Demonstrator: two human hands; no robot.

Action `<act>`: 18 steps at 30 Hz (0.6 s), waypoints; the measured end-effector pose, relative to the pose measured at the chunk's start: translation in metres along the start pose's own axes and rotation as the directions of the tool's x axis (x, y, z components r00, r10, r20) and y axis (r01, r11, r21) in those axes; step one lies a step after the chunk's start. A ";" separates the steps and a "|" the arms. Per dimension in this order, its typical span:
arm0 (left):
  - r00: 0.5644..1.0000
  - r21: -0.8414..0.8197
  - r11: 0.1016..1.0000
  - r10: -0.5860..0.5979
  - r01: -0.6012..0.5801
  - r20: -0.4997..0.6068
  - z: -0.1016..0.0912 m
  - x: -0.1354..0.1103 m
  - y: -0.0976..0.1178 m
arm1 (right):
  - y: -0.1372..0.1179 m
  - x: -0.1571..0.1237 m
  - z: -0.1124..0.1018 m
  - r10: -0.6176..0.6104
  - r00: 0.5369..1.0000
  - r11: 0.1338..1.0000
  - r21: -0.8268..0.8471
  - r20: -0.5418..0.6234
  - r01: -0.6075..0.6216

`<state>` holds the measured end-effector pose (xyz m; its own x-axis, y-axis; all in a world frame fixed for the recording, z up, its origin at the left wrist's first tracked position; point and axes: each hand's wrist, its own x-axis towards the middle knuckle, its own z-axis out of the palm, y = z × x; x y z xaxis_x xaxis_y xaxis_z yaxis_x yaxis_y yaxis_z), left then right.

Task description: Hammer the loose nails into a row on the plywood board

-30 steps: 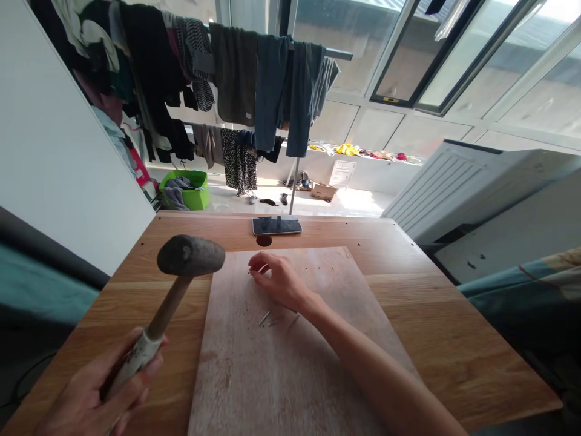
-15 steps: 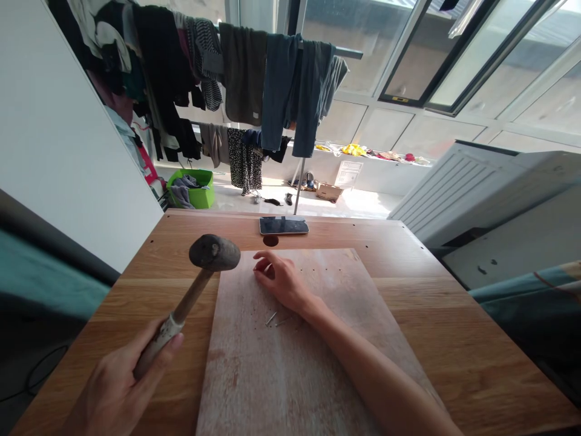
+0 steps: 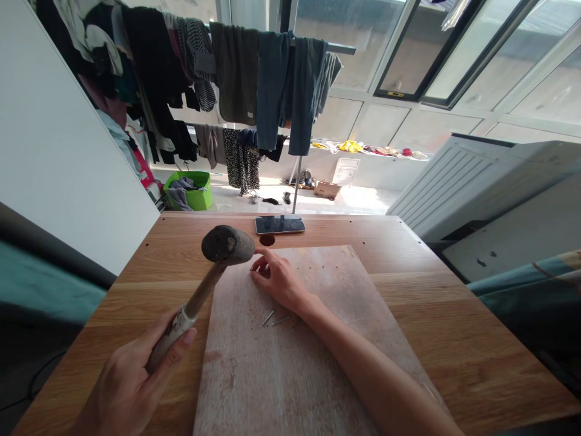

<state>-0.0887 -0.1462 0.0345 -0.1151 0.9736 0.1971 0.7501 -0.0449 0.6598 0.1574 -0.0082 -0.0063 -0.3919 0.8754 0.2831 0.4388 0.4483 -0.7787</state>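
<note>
A rubber mallet [image 3: 227, 245] with a dark head and a pale-gripped wooden handle is in my left hand [image 3: 131, 375], its fingers wrapped round the handle. The mallet's head is raised, close to the left of my right hand [image 3: 282, 280]. That hand rests near the far left part of a worn wooden board [image 3: 254, 375], thumb and forefinger brought together. Whatever sits between those fingertips is too small to make out. Loose nails [image 3: 269, 318] lie on the board just below the right hand, and a row of small dark marks runs along its far side.
The board lies on a wooden table [image 3: 154, 290]. Beyond it are a phone [image 3: 280, 224] and a round hole [image 3: 267, 240] in the tabletop. Past the table hang clothes [image 3: 272, 85] on a rack, above a green basket [image 3: 200, 197]. A white panel [image 3: 72, 145] stands at left.
My left hand has brought the mallet right and slightly up, nearer my right hand. The right hand keeps its place on the board; the whole view has shifted slightly.
</note>
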 end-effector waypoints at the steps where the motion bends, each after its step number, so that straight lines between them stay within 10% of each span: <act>1: 0.999 -0.011 1.000 0.020 -0.019 0.025 0.000 0.002 0.001 | 0.001 0.000 0.001 -0.002 1.000 1.000 0.001 -0.004 0.002; 18: 0.986 -0.082 0.996 -0.007 0.021 0.166 0.020 0.000 -0.016 | 0.001 0.000 -0.001 0.075 0.997 0.997 0.031 0.029 -0.076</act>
<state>-0.0877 -0.1410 0.0095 -0.0108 0.9976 0.0689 0.6917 -0.0423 0.7210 0.1588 -0.0079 -0.0069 -0.3816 0.9007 0.2075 0.4422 0.3750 -0.8147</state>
